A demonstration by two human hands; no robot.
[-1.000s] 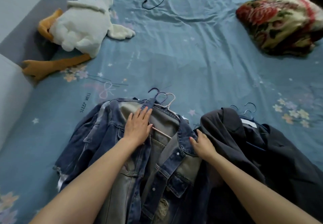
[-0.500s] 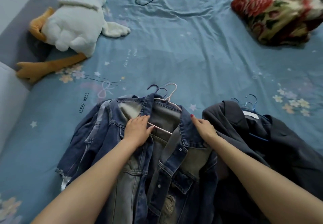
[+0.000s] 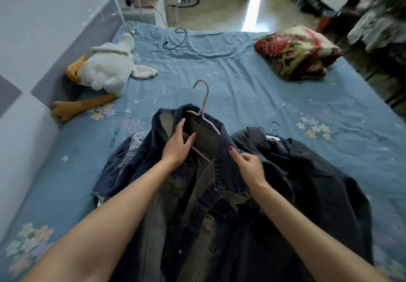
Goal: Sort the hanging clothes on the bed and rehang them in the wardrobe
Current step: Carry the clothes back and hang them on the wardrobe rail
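denim jacket | on pink hanger | raised off bed

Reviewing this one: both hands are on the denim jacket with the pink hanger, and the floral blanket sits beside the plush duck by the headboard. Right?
Not quite. The head view shows the floral blanket at the bed's far right, well apart from the plush duck. The left hand and right hand do hold the denim jacket with its pink hanger.

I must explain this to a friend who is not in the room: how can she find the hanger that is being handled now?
Look at the blue bedsheet, near its front edge, where two piles of clothes lie. In the left pile, the dark blue denim jacket carries a thin pale pink wire hanger, gripped by the left hand. Its hook sticks up alone; the other pile's hooks are blue.
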